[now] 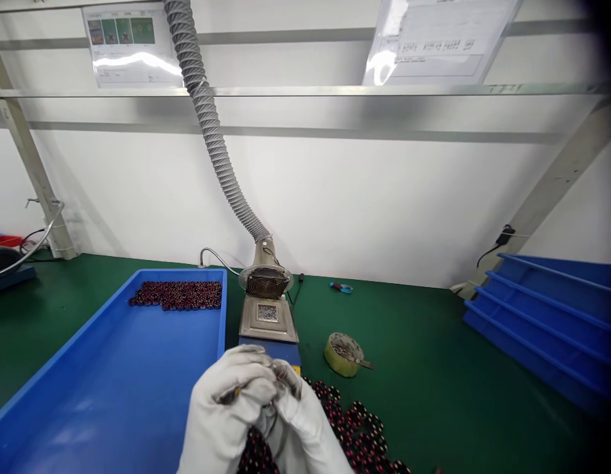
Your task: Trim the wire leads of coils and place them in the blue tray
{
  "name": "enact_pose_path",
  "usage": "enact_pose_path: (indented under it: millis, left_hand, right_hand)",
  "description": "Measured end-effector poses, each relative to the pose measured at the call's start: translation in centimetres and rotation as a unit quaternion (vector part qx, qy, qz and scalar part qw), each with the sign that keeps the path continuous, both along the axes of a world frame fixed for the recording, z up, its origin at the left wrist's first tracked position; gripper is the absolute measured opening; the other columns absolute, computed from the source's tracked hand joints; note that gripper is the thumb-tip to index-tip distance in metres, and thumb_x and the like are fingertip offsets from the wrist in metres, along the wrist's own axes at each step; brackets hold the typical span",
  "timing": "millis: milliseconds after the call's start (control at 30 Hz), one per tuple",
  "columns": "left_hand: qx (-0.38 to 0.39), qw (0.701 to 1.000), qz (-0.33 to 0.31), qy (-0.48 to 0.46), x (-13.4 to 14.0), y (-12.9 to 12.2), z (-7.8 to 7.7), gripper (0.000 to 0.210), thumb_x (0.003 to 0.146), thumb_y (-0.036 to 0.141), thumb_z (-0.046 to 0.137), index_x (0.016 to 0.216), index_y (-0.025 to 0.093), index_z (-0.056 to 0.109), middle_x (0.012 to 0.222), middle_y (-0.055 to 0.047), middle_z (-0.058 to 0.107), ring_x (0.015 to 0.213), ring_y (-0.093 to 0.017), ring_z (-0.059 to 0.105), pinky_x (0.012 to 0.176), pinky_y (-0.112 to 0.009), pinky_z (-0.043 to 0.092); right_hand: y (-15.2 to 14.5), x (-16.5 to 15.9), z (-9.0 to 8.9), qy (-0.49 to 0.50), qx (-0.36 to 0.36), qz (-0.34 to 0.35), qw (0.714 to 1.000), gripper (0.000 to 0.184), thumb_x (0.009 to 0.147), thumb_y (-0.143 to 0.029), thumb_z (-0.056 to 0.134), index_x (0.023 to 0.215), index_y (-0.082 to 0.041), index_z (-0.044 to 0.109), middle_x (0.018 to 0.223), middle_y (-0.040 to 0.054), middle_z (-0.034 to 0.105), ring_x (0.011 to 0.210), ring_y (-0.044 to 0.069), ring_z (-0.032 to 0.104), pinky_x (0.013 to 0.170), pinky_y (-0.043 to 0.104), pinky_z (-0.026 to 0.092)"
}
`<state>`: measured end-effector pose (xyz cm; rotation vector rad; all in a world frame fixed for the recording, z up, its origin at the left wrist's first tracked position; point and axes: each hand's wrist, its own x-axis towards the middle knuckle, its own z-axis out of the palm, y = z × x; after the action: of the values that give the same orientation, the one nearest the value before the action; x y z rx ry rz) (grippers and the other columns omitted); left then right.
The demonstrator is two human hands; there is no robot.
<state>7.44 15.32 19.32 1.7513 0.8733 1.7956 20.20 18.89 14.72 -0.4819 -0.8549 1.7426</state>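
the gloved left hand (231, 411) and the gloved right hand (310, 418) are held close together, with the fingers of both curled inward and meeting. whether anything is pinched between the fingertips cannot be told, since the grip is hidden by the gloves. a dark and yellowish bit (231, 397) can be glimpsed in the curl of the left hand, but it cannot be made out.

the step in hand is judged to be fine work on something small. a light pinch is best used, as feel is probably dulled by the cloth. the piece should be steadied by one hand while it is adjusted by the other, and the loose heap should not be brushed by the cuffs, as round pieces could be rolled away. the metal top (283, 322) just beyond the fingers might be hot, so it is best kept clear of the knuckles.

small dark parts speckled with red and pale dots are heaped in a loose pile (357, 438) on the bench (434, 368), to the right of the fingers and partly nearer than them. more such parts (257, 454) are seen below the fingers, in the gap between the hands. another batch (180, 295) is packed at the far end of the blue tray (152, 368), beyond the fingers and to their left.
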Motion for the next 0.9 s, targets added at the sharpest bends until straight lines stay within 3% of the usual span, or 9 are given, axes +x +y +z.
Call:
enact_pose_path:
  millis: [167,233,333,400,533,600,700,800,900]
  left_hand:
    - [0.006,0.996,0.083,-0.041,-1.4,-0.6,-0.7,0.009,0.082,0.026,0.062,0.081,0.033,0.069,0.087,0.007,0.07,0.091,-0.014,0.062,0.088,-0.021,0.047]
    - [-0.01,0.994,0.104,0.029,-1.5,-0.9,-0.5,0.014,0.077,0.027,0.066,0.089,0.033,0.067,0.1,0.005,0.068,0.099,-0.017,0.06,0.09,-0.025,0.048]
    - [0.008,0.981,0.064,0.184,-1.0,-1.0,-0.1,0.044,0.067,0.023,0.071,0.108,0.033,0.059,0.116,0.0,0.062,0.107,-0.021,0.056,0.095,-0.034,0.045]
    - [0.04,0.977,0.052,0.204,-0.7,-0.7,-0.1,0.044,0.07,0.019,0.069,0.11,0.033,0.057,0.114,0.001,0.063,0.107,-0.018,0.056,0.097,-0.032,0.044]
    - [0.066,0.985,0.008,0.156,-0.7,-0.3,-0.1,0.023,0.077,0.028,0.066,0.099,0.032,0.064,0.098,0.002,0.069,0.096,-0.017,0.061,0.092,-0.028,0.046]
    - [0.031,0.996,-0.011,0.086,-1.0,-0.3,-0.1,0.007,0.077,0.03,0.066,0.083,0.029,0.07,0.079,0.001,0.071,0.081,-0.018,0.065,0.084,-0.028,0.051]
    - [-0.044,0.998,-0.017,-0.049,-1.4,-0.4,-0.1,0.009,0.073,0.029,0.069,0.066,0.024,0.07,0.062,0.001,0.068,0.071,-0.019,0.065,0.075,-0.026,0.053]
    - [-0.074,0.985,0.0,-0.159,-1.8,-0.9,0.0,0.003,0.071,0.025,0.069,0.068,0.025,0.071,0.072,0.001,0.071,0.082,-0.018,0.065,0.079,-0.021,0.051]
    - [-0.192,0.978,-0.014,-0.085,-1.7,-1.3,0.5,0.015,0.066,0.021,0.071,0.081,0.025,0.071,0.092,-0.001,0.07,0.091,-0.019,0.063,0.078,-0.019,0.05]
  right_hand:
    - [0.0,0.8,-0.4,0.013,-0.023,0.037,0.999,0.015,0.064,-0.029,0.075,0.073,-0.019,0.067,0.075,0.0031,0.071,0.078,0.019,0.067,0.075,0.035,0.053]
    - [0.2,0.6,-0.9,0.023,-0.03,0.035,0.999,0.016,0.067,-0.033,0.072,0.076,-0.02,0.067,0.081,0.0035,0.071,0.086,0.02,0.066,0.079,0.036,0.052]
    - [0.9,0.0,-1.6,0.032,-0.042,0.039,0.998,0.017,0.064,-0.034,0.074,0.074,-0.021,0.068,0.081,0.003,0.071,0.09,0.02,0.065,0.082,0.037,0.051]
    - [1.4,-0.2,-1.8,0.029,-0.047,0.044,0.998,0.019,0.06,-0.034,0.076,0.071,-0.021,0.068,0.076,0.0022,0.071,0.088,0.021,0.065,0.082,0.036,0.051]
    - [1.4,0.1,-1.1,0.004,-0.038,0.063,0.997,0.026,0.05,-0.032,0.083,0.069,-0.02,0.069,0.069,0.0021,0.071,0.079,0.02,0.066,0.079,0.035,0.051]
    - [0.9,0.3,-0.6,-0.017,-0.028,0.073,0.997,0.026,0.048,-0.027,0.085,0.067,-0.018,0.07,0.068,0.002,0.07,0.071,0.017,0.066,0.075,0.03,0.052]
    - [0.2,0.1,-0.1,-0.047,0.006,0.044,0.998,0.02,0.053,-0.028,0.083,0.064,-0.018,0.07,0.064,0.0011,0.068,0.062,0.014,0.064,0.07,0.029,0.051]
    - [0.0,0.1,0.2,-0.06,0.042,-0.004,0.997,0.022,0.057,-0.035,0.08,0.066,-0.018,0.068,0.063,0.0017,0.067,0.062,0.017,0.064,0.069,0.033,0.052]
    - [-0.1,0.5,0.5,-0.067,0.054,-0.014,0.996,0.026,0.057,-0.038,0.079,0.068,-0.018,0.068,0.063,0.0031,0.067,0.063,0.019,0.065,0.069,0.034,0.052]
